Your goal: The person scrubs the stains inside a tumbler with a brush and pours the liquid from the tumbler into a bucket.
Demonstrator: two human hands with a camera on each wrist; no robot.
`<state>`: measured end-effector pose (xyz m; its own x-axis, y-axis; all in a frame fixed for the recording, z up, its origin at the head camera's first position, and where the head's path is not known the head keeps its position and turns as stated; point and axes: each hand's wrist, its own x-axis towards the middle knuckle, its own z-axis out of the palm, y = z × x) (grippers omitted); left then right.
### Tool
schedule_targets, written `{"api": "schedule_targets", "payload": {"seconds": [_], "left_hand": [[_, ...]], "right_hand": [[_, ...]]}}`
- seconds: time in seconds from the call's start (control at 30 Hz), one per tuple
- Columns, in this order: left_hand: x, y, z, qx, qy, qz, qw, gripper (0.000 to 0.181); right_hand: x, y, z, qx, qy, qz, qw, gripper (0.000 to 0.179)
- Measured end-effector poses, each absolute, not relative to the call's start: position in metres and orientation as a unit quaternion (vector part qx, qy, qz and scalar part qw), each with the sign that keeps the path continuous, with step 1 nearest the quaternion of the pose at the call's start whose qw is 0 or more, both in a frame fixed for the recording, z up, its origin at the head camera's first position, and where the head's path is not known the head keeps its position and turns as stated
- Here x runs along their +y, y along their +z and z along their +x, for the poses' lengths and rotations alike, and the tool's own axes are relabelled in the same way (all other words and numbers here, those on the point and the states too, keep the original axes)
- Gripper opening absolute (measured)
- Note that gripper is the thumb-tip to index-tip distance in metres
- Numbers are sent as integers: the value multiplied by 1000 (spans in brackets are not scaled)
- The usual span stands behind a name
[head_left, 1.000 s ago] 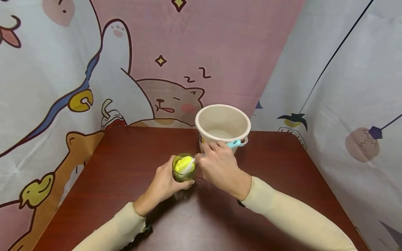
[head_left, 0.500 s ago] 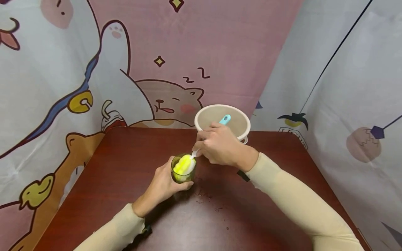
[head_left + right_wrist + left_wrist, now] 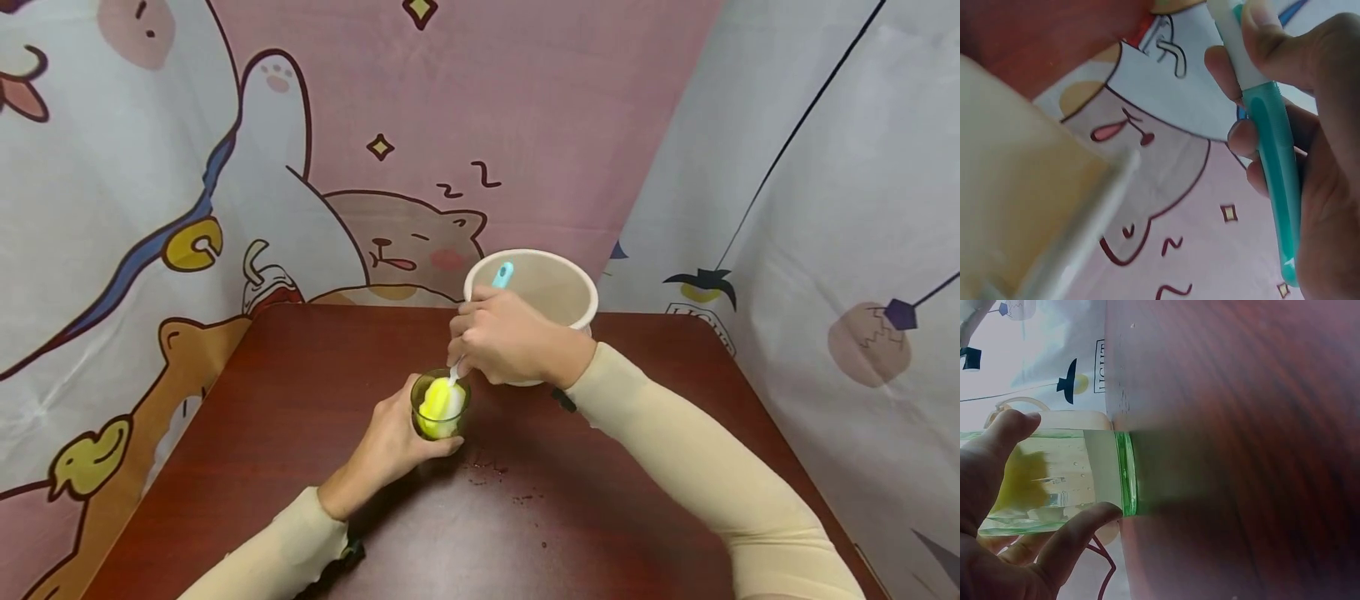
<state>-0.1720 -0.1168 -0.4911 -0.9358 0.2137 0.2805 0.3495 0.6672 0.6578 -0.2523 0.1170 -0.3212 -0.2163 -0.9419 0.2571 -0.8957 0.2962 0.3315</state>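
Observation:
My left hand (image 3: 395,435) grips a green-tinted drinking glass (image 3: 1107,469) around its side, thumb and fingers on opposite walls. Water drops cling to the glass in the left wrist view. My right hand (image 3: 504,333) holds a cup brush by its teal and white handle (image 3: 1269,144), fingers wrapped around it. The brush's yellow and white sponge head (image 3: 441,402) sits down inside the glass, and the handle rises steeply with its teal end up, overlapping the bucket in the head view. In the left wrist view the sponge shows as a yellow blur through the glass wall.
A cream bucket (image 3: 581,287) stands behind the right hand, near the table's back edge. Small drops of liquid (image 3: 487,468) lie on the reddish-brown table (image 3: 300,375). Printed cartoon cloth (image 3: 555,125) hangs around the back and sides.
The brush handle has swung from leaning right to nearly upright, its teal end moving up and left. The right hand has shifted up and left; the left hand and glass have stayed nearly still.

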Motion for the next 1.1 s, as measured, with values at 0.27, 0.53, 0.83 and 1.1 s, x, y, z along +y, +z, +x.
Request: {"api": "schedule_targets", "payload": {"seconds": [0.27,0.53,0.83,1.1], "left_hand": [[-116,-493,-173,-911,-373,-150,97,88],[-116,-492,-171,-910,-376,-149,91,88],[-115,-493,-171,-910,-377,-148,85,93],[-115,-495,-173,-910,-377,-147,84,97]], "right_hand": [[109,-345,-246,-755,-95,598,252,8],[110,-345,-237,-744,-117,602,265,12],[117,-334,-235,-742,-92,603,280,8],[132,-321,-241,-756,-27,586,290,8]]}}
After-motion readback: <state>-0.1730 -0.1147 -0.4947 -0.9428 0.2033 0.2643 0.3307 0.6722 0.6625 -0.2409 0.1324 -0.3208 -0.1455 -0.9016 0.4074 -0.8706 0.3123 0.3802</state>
